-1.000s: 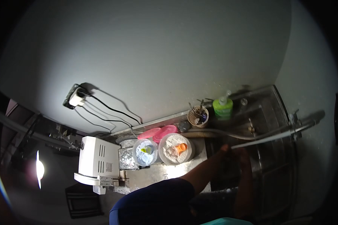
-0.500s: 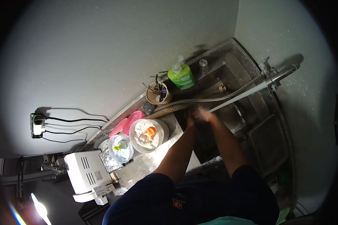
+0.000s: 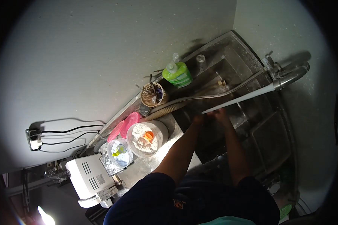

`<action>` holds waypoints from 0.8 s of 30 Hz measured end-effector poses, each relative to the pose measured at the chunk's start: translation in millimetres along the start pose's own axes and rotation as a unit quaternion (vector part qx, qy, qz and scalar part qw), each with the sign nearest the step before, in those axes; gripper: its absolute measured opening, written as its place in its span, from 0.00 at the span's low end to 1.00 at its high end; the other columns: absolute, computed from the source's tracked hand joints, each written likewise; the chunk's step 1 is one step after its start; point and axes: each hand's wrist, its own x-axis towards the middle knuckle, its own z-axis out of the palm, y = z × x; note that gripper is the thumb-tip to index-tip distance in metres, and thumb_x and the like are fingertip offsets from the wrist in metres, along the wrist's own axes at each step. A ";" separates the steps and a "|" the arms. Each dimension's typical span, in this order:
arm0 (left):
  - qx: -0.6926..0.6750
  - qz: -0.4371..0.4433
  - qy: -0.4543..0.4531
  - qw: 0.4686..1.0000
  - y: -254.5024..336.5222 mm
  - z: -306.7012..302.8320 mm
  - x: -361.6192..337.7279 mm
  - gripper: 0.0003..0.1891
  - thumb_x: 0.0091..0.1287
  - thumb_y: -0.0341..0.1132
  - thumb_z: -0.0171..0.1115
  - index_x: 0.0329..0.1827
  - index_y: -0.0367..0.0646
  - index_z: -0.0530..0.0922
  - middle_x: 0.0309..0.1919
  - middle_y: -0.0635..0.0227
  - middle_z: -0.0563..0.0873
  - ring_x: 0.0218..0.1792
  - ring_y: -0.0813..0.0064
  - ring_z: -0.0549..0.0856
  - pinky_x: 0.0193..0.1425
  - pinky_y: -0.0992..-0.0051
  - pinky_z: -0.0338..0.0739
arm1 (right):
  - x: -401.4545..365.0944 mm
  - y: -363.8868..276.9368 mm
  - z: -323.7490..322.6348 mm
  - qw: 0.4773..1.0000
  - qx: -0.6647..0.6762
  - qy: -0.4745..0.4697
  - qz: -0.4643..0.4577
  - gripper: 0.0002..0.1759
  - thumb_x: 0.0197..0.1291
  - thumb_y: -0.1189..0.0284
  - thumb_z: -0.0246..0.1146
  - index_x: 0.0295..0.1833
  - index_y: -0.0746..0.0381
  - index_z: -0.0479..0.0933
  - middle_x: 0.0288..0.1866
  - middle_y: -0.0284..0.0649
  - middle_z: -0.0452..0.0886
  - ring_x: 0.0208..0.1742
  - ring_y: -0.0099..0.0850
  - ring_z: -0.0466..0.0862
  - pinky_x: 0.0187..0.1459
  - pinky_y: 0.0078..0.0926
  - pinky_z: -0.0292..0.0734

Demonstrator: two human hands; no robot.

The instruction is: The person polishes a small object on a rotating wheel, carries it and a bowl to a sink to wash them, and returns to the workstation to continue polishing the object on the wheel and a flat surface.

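Both forearms reach down into the dark metal sink [image 3: 248, 67]. My left hand [image 3: 199, 119] is low in the basin at the end of the white stream of water [image 3: 241, 99], which runs from the metal faucet [image 3: 289, 78] on the right. Close beside it, my right hand [image 3: 221, 114] is just under the stream. Shadow and blur hide the fingers of both hands, so whether they are open or closed does not show. No held object can be made out.
Along the sink's back edge stand a green pump bottle [image 3: 178, 76] and a wicker basket with tools [image 3: 151, 98]. A grey hose [image 3: 199, 96] crosses the basin. To the left are a tub of white powder [image 3: 139, 144], a smaller tub [image 3: 116, 159], pink lids [image 3: 129, 123] and a white machine [image 3: 88, 178].
My hands have drawn slightly apart and my right hand has shifted right. The faucet's curved spout shows more fully. The view has shifted a little.
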 end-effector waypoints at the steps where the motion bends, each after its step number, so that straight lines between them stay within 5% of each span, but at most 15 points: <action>1: -0.051 -0.155 -0.145 0.976 40.2 -95.7 13.1 0.15 0.63 0.37 0.51 0.49 0.40 0.76 0.42 0.58 0.80 0.43 0.65 0.80 0.50 0.70 0.75 | -5.5 -11.8 -10.5 1.000 0.000 0.004 0.004 0.22 0.50 0.58 0.68 0.43 0.65 0.80 0.43 0.49 0.82 0.47 0.41 0.82 0.47 0.38 0.75; 3: -0.036 -0.184 -0.218 0.958 70.1 -143.9 32.1 0.16 0.62 0.39 0.52 0.49 0.41 0.76 0.40 0.59 0.81 0.40 0.66 0.81 0.45 0.71 0.75 | -20.1 -52.6 -30.5 0.975 -0.097 0.178 0.089 0.22 0.51 0.55 0.65 0.38 0.66 0.81 0.35 0.51 0.83 0.42 0.46 0.83 0.44 0.40 0.75; 4: -0.035 -0.187 -0.233 0.954 77.7 -157.1 36.8 0.16 0.62 0.40 0.53 0.50 0.42 0.76 0.39 0.60 0.81 0.39 0.67 0.81 0.43 0.71 0.75 | -26.5 -73.8 -37.4 0.974 -0.097 0.182 0.092 0.22 0.51 0.55 0.65 0.38 0.66 0.81 0.35 0.51 0.83 0.42 0.46 0.83 0.44 0.40 0.75; 6: -0.034 -0.190 -0.252 0.948 84.4 -179.3 45.2 0.17 0.61 0.41 0.54 0.50 0.43 0.76 0.37 0.61 0.82 0.36 0.68 0.82 0.38 0.72 0.75 | -33.2 -100.9 -44.8 0.945 -0.159 0.253 0.134 0.23 0.56 0.53 0.62 0.34 0.65 0.81 0.27 0.43 0.81 0.35 0.26 0.81 0.38 0.29 0.73; 9: -0.072 -0.209 -0.265 0.939 90.9 -193.0 45.1 0.19 0.60 0.44 0.56 0.51 0.45 0.77 0.34 0.63 0.83 0.32 0.71 0.83 0.30 0.73 0.76 | -32.6 -91.9 -41.5 0.941 -0.115 0.312 0.058 0.28 0.58 0.48 0.58 0.34 0.66 0.81 0.26 0.45 0.81 0.34 0.26 0.81 0.36 0.28 0.73; 10: -0.070 -0.213 -0.262 0.939 82.2 -186.9 44.5 0.19 0.60 0.44 0.56 0.51 0.45 0.77 0.34 0.63 0.83 0.32 0.71 0.83 0.30 0.73 0.76 | -32.2 -89.0 -41.4 0.943 -0.113 0.307 0.056 0.28 0.58 0.48 0.58 0.34 0.66 0.81 0.26 0.45 0.81 0.34 0.26 0.81 0.36 0.28 0.73; 11: -0.287 -0.336 -0.215 0.871 53.2 -153.1 37.5 0.19 0.59 0.43 0.58 0.50 0.44 0.77 0.33 0.63 0.83 0.30 0.70 0.83 0.30 0.71 0.76 | -31.5 -90.4 -40.1 0.953 -0.111 0.267 0.093 0.27 0.59 0.50 0.58 0.34 0.66 0.81 0.26 0.45 0.81 0.33 0.26 0.81 0.35 0.28 0.73; 12: -0.486 -0.434 -0.150 0.744 33.6 -135.8 31.5 0.18 0.58 0.42 0.59 0.50 0.43 0.77 0.32 0.64 0.83 0.28 0.70 0.83 0.29 0.69 0.75 | -30.4 -92.3 -36.3 0.959 -0.109 0.226 0.129 0.26 0.59 0.51 0.58 0.34 0.67 0.80 0.27 0.45 0.81 0.32 0.27 0.81 0.35 0.29 0.72; 13: -0.485 -0.437 -0.144 0.744 45.6 -155.5 30.7 0.18 0.58 0.42 0.59 0.50 0.43 0.77 0.32 0.64 0.83 0.28 0.70 0.83 0.29 0.69 0.75 | -29.2 -90.8 -29.3 0.961 -0.108 0.221 0.127 0.26 0.59 0.51 0.58 0.34 0.67 0.80 0.27 0.45 0.81 0.32 0.27 0.81 0.35 0.29 0.72; 15: -0.525 -0.453 -0.059 0.718 95.1 -216.9 32.3 0.18 0.59 0.42 0.60 0.48 0.41 0.77 0.32 0.61 0.82 0.29 0.70 0.82 0.34 0.67 0.78 | -28.6 -83.9 -17.5 0.972 -0.001 0.229 0.045 0.20 0.61 0.59 0.57 0.29 0.67 0.75 0.24 0.48 0.79 0.30 0.48 0.80 0.34 0.38 0.72; 16: -0.526 -0.453 -0.059 0.717 94.3 -221.8 26.0 0.18 0.59 0.42 0.60 0.48 0.41 0.77 0.32 0.61 0.82 0.29 0.70 0.82 0.34 0.67 0.78 | -31.1 -89.3 -15.7 0.972 -0.002 0.229 0.045 0.20 0.61 0.59 0.57 0.29 0.67 0.75 0.24 0.48 0.79 0.30 0.48 0.80 0.34 0.38 0.72; 18: -0.758 -0.237 -0.017 0.608 81.0 -211.4 11.8 0.15 0.55 0.33 0.65 0.44 0.40 0.77 0.33 0.58 0.81 0.35 0.67 0.83 0.37 0.65 0.81 | -37.5 -108.5 -14.5 0.968 -0.037 0.248 -0.022 0.17 0.63 0.64 0.55 0.30 0.67 0.75 0.24 0.49 0.79 0.30 0.47 0.81 0.33 0.37 0.72; 21: -0.752 -0.236 -0.009 0.615 38.8 -146.2 12.0 0.18 0.56 0.34 0.65 0.49 0.41 0.75 0.39 0.59 0.81 0.43 0.65 0.82 0.43 0.62 0.81 | -44.5 -126.5 -20.8 0.968 -0.069 0.241 0.002 0.17 0.64 0.65 0.53 0.32 0.68 0.75 0.24 0.50 0.79 0.30 0.47 0.81 0.33 0.38 0.72; 24: -0.737 -0.307 -0.007 0.602 68.8 -173.9 34.2 0.25 0.53 0.39 0.68 0.53 0.41 0.73 0.45 0.58 0.79 0.48 0.65 0.79 0.48 0.63 0.78 | -54.4 -163.2 -35.4 0.970 -0.069 0.235 -0.014 0.18 0.64 0.63 0.53 0.34 0.68 0.76 0.25 0.51 0.79 0.31 0.48 0.81 0.34 0.39 0.72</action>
